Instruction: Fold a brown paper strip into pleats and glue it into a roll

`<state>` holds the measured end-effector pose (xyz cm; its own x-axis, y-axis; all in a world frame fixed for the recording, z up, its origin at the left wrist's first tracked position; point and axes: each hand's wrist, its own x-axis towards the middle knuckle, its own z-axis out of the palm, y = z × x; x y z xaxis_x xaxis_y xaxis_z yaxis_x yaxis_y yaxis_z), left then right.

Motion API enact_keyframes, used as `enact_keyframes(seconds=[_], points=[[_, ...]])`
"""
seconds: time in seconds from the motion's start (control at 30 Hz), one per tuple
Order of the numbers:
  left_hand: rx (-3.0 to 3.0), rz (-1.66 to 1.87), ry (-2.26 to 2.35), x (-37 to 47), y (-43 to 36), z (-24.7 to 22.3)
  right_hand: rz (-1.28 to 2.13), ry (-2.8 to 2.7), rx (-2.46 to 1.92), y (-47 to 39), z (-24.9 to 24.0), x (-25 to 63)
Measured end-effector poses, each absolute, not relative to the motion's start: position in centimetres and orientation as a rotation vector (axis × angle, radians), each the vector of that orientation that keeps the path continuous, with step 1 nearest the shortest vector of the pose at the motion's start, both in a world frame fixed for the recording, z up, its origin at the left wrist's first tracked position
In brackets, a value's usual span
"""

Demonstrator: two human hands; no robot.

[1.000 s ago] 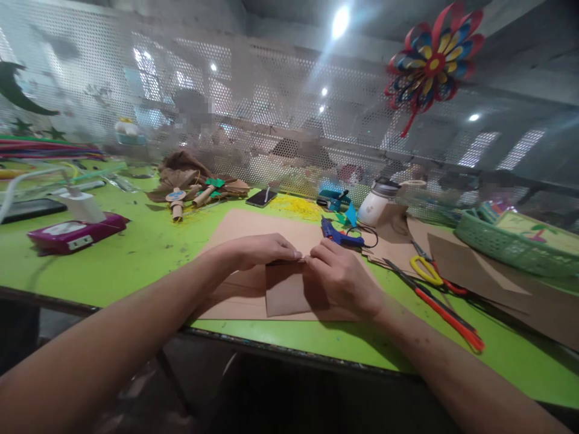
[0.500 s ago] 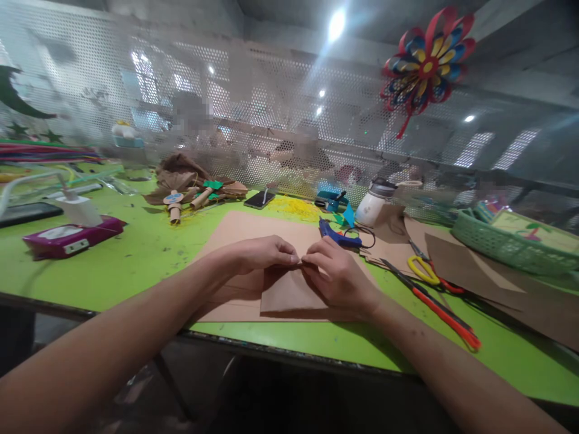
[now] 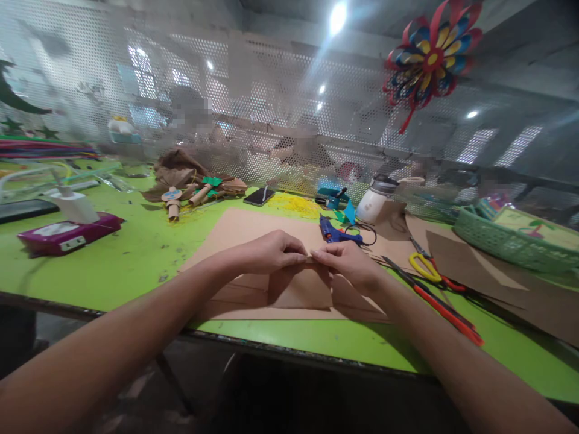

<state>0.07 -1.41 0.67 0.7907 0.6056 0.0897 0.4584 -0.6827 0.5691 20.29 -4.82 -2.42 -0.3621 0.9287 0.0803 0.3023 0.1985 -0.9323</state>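
Note:
A small piece of brown paper [image 3: 301, 288] stands tilted above a larger light-brown sheet [image 3: 230, 232] on the green table. My left hand [image 3: 275, 252] pinches its top edge between thumb and fingers. Just to the right, my right hand [image 3: 348, 260] pinches the same edge near its right end. The fingertips of both hands almost meet. Behind my right hand lies a blue glue gun [image 3: 337, 234] with a black cord, on the far right part of the large sheet.
Right: yellow-handled scissors [image 3: 424, 268], a red-orange tool [image 3: 447, 313], brown sheets [image 3: 470, 265], a green basket [image 3: 497, 241]. Behind: a white bottle [image 3: 373, 202], a phone [image 3: 259, 196], yellow shreds [image 3: 296, 206], paper figures [image 3: 173, 205]. Left: a purple power strip [image 3: 75, 235].
The small brown paper has shifted slightly right and turned, with both hands still at its top edge. My right hand has moved a little right, off the paper's right side.

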Motion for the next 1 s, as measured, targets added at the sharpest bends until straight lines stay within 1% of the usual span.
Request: enact_keyframes(seconds=[0.13, 0.27, 0.33, 0.6, 0.83, 1.0], points=[[2.442, 0.376, 0.806, 0.1, -1.5, 0.7, 1.074, -1.758, -1.179, -4.8, -2.4, 20.2], [2.437, 0.351, 0.823, 0.0, -1.4, 0.8, 0.906, -1.826, -1.209, -4.6, -2.1, 20.6], [2.398, 0.315, 0.816, -0.3, -1.3, 0.8, 0.873, -1.869, -1.204, -4.5, -2.0, 20.9], [2.198, 0.313, 0.735, -0.7, -1.2, 1.0, 0.934, -1.906, -1.151, -4.0, -2.0, 21.7], [2.358, 0.3, 0.796, -0.4, -0.9, 0.8, 0.992, -2.018, -1.183, -4.0, -2.1, 21.8], [2.412, 0.277, 0.8, -0.5, -0.8, 0.7, 0.908, -2.165, -1.127, -4.2, -1.9, 21.7]])
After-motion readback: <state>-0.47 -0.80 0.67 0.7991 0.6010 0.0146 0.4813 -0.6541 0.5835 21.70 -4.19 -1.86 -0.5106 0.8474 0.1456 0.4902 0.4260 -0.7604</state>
